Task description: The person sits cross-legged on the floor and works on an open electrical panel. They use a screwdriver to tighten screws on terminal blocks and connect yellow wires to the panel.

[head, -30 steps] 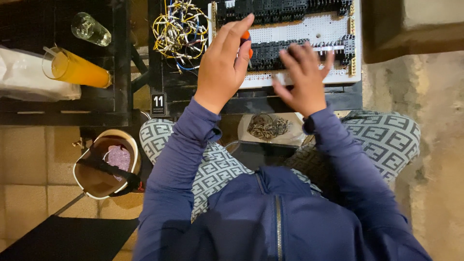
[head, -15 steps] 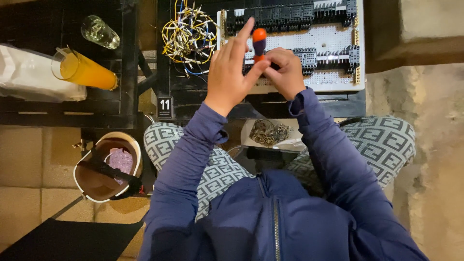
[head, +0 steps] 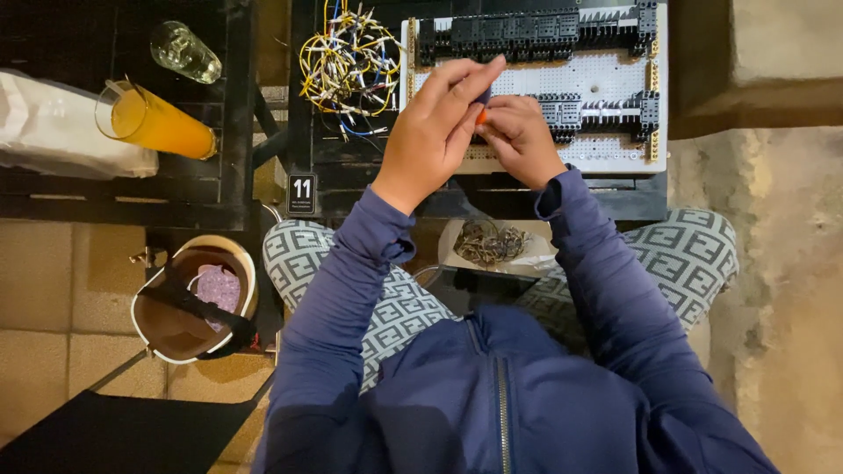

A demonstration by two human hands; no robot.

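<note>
Dark slatted bench [head: 219, 189] tops fill the upper part of the head view, with tan floor tiles [head: 53, 290] at the left and rough concrete [head: 781, 263] at the right. On the nearer bench lies a white perforated wiring panel [head: 536, 83] carrying rows of black terminal blocks [head: 527, 31], and beside it a tangle of yellow, white and blue jumper wires [head: 347, 61].

Both hands meet over the panel's middle. The left hand [head: 430, 132] has its grip closed around a small orange-handled tool [head: 481, 112], probably a screwdriver; only a sliver of orange and a dark cap show between the fingers. The right hand [head: 522, 140] touches the left, its fingertips pinched at the tool's lower end; whether it holds a wire there cannot be told.

To do this well, I would judge that the tool should stand square to the terminal, with the right fingers steadying the tip so it does not skid across the neighbouring blocks. Light pressure and short turns suit such small screws. The forearms hang unsupported, so resting the wrists on the panel edge would help.

On the lap sits a pale tray of small metal parts [head: 492, 241], easily tipped by a knee. Well to the left stand a glass of orange juice [head: 158, 123], an empty tumbler [head: 184, 53] and a white paper bag [head: 61, 127]. A round handbag [head: 193, 303] rests on the floor.
</note>
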